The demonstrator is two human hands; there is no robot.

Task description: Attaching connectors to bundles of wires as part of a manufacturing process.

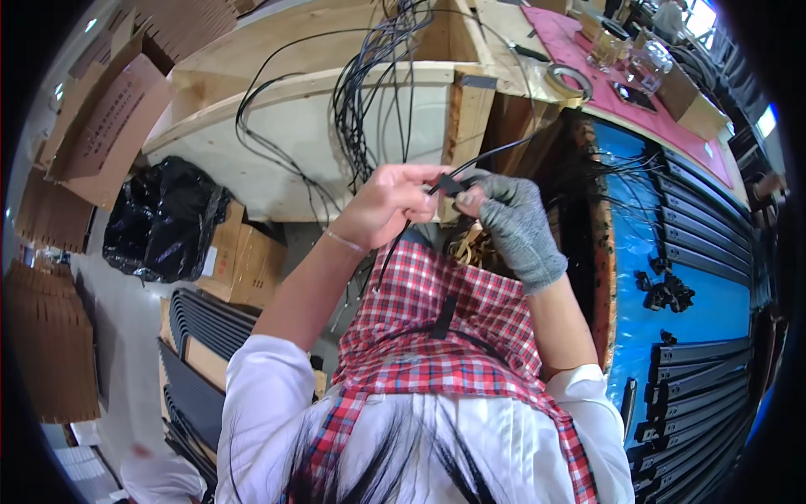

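Together, bare left hand [384,204], knit-gloved right hand [518,220], both pinched closed on blocky black piece [451,184], perhaps plastic

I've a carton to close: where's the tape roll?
In the head view, upper right: the tape roll lies by the left edge of the pink sheet, beyond the gloved right hand.

White shirt [508,433], red checked apron [399,370], grey fingerless glove [529,239] on right hand [508,208], thin left wristband [345,242].

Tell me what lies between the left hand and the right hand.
The head view shows a small black piece and a black cable there.
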